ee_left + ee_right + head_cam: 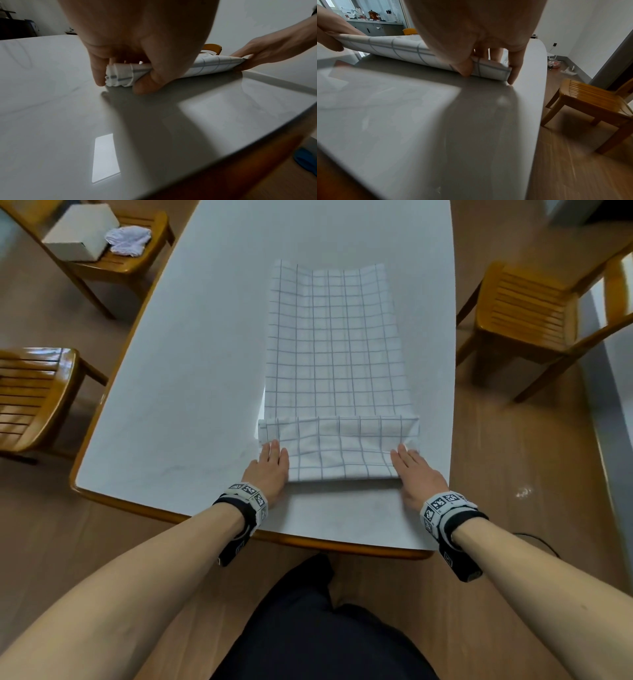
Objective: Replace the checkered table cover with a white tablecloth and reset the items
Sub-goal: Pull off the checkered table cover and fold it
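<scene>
- One checkered cover (337, 364) is lying on the counter (178, 371) as a long folded strip, its near end turned over into a thick fold close to the person's edge.
- The left hand (269, 470) is gripping the fold's left end: the left wrist view is showing the thumb under the layered edge and the fingers (98, 73) curling over it.
- The right hand (416, 474) is gripping the right end the same way, thumb pinching below and fingers (513, 70) coming down beside the edge.
- Both ends are being held at once, probably so the fold stays square and the layers do not slip while it is being turned over.
- The strip is running away from the person, so folding or rolling it up looks like the step in hand; the cover is not yet off the counter.
- Three chairs are standing around the counter; the far-left chair (137, 261) is carrying one white box (82, 232) and one bunched pale cloth (128, 240), possibly the white tablecloth, though that cannot be told.
</scene>
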The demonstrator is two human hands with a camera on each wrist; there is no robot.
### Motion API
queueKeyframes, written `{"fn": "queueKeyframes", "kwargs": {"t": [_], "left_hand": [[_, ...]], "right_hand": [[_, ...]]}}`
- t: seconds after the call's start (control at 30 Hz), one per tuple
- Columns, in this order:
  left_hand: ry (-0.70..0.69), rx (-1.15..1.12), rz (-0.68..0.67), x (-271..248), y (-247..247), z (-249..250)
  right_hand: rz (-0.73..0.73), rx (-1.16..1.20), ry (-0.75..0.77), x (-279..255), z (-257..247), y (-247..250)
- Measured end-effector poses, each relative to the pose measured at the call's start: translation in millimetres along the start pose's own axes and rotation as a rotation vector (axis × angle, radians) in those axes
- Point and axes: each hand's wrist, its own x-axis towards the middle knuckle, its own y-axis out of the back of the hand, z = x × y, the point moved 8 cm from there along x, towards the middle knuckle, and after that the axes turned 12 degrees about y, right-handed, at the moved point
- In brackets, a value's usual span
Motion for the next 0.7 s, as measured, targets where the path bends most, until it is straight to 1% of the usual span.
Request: {"fn": "queueKeyframes", "kwargs": {"t": [0.1, 0.27, 0.37, 0.43, 0.5, 0.6, 0.7], "left_hand": [[-0.022, -0.012, -0.028, -25.5, -12.0, 1.3], [-0.100, -0.013, -0.125, -67.3, -28.1, 1.8], [-0.115, -0.093, -0.162, -89.1, -26.2, 1.1], [-0.098, -0.175, -0.137, -100.0, -16.3, -2.5], [-0.124, -0.220, -0.120, -108.5, -4.8, -6.5], [-0.146, -0.297, -0.046, -113.8, 23.1, -17.4], [-0.093, -0.376, 0.038, -108.1, 58.6, -32.2]], "right_hand": [[-0.007, 0.021, 0.011, -21.5, -6.5, -13.4], [-0.016, 0.006, 0.040, -58.1, -20.2, -33.3], [-0.011, 0.028, 0.076, -79.1, -25.5, -36.5], [0.028, 0.034, 0.097, -92.4, -26.7, -30.5], [0.063, 0.034, 0.091, -102.2, -25.1, -21.3], [0.128, 0.034, 0.033, -110.0, -18.1, 4.5], [0.185, 0.063, -0.023, -111.5, -9.5, 37.2]]}}
